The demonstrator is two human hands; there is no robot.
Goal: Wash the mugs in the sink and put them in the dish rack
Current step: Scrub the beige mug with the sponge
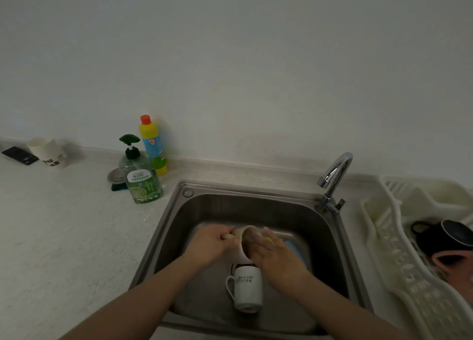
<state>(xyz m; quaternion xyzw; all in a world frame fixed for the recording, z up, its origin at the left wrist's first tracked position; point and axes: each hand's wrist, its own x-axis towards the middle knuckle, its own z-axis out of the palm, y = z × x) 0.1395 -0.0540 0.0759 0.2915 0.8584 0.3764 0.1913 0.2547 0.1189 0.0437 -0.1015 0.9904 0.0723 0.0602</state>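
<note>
Forearms of yours reach in from the near edge over the stainless steel sink (179,211). Nearest you in the basin lies a white ceramic mug with dark lettering (247,287), on its side with its base toward you and its handle to the left. Just beyond it your left hand (208,245) curls round the handle of a cream ceramic mug (247,239), holding it tilted over the basin with its mouth facing right. Your right hand (276,256) is at that mouth, fingers reaching into the cup, with a bit of yellow sponge (268,240) showing at the fingertips; how firmly you grip it you cannot tell. Something blue lies on the sink floor just right of that hand, too blurred to name. To the right, on the counter, the white plastic dish rack (399,275) holds a black mug (450,237) on its side and a pink mug (453,265) nearer you. At the sink's far right corner stands the chrome tap (334,178). Far left of the sink sit a green pump bottle of dish soap (140,178), a yellow bottle with a red cap (153,145) behind it, and farther left a white cup with black print (50,152).
</note>
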